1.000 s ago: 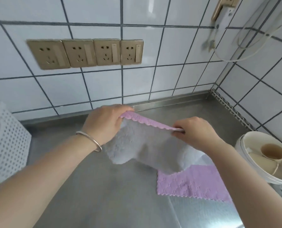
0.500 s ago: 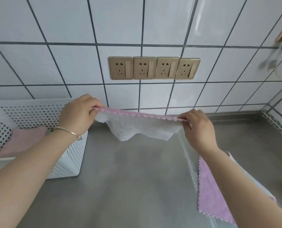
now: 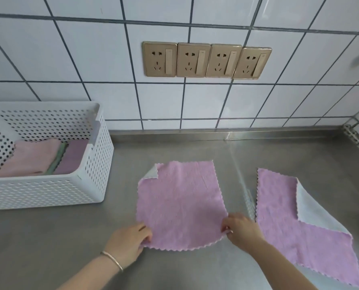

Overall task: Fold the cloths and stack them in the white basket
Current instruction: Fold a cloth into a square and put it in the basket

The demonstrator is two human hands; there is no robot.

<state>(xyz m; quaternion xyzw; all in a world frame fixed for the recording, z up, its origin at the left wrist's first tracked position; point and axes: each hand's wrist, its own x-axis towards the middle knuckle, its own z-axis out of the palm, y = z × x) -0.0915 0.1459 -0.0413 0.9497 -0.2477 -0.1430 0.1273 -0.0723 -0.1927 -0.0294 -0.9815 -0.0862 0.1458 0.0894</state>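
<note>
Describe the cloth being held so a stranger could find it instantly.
On the steel counter, below the four gold wall sockets, two pink cloths lie spread flat. The held cloth is the one nearer the white basket, its near corners pinched by the left hand and right hand. The other cloth has a large white flap turned over.

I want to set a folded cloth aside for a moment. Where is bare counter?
Bare steel lies between the white basket and the spread pink cloth, and behind both cloths up to the tiled wall. The narrow strip between that cloth and the second pink cloth is tight, with the right hand there.
</note>
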